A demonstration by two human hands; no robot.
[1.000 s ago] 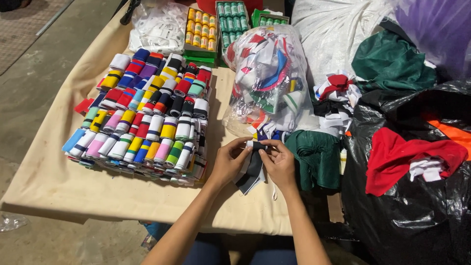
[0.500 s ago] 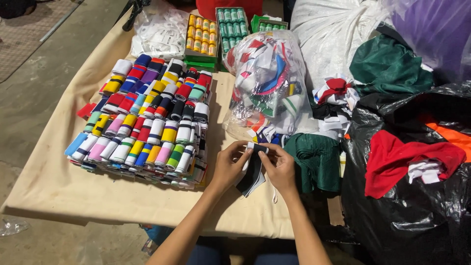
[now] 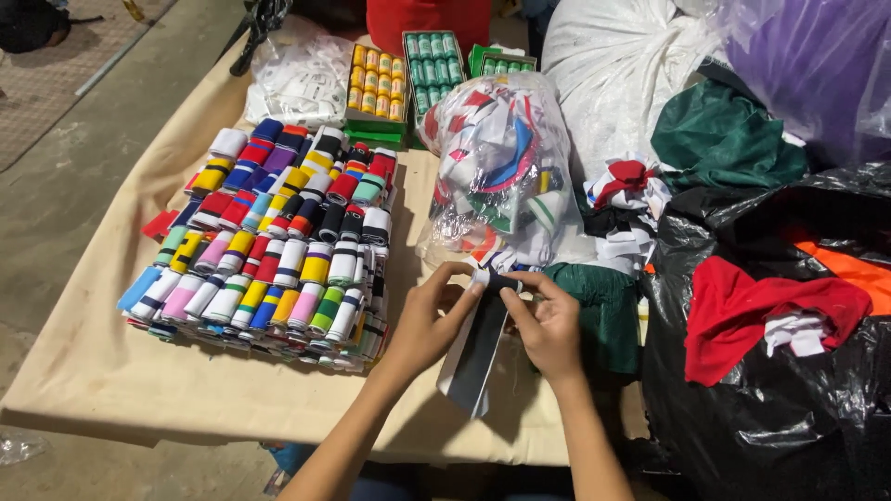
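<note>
**Both hands at the top end of a hanging strip**

The dark strip (image 3: 478,357) hangs lengthwise from the hands, its long axis running down and a little toward the person, the lower end loose over the cloth-covered table (image 3: 121,390). Its top end, with a white band, sits pinched between the two hands. The left hand (image 3: 429,320) closes on that end from the left, fingers curled over it; the right hand (image 3: 548,325) meets it from the right, fingertips pressed on the same spot. Both are equally near, so neither leads. The grip is narrow, fingertips only, not a full fist. To the left, well apart, lies the block of rolled strips (image 3: 269,241); just behind the hands stands a clear bag (image 3: 497,167) of mixed bands.
</note>
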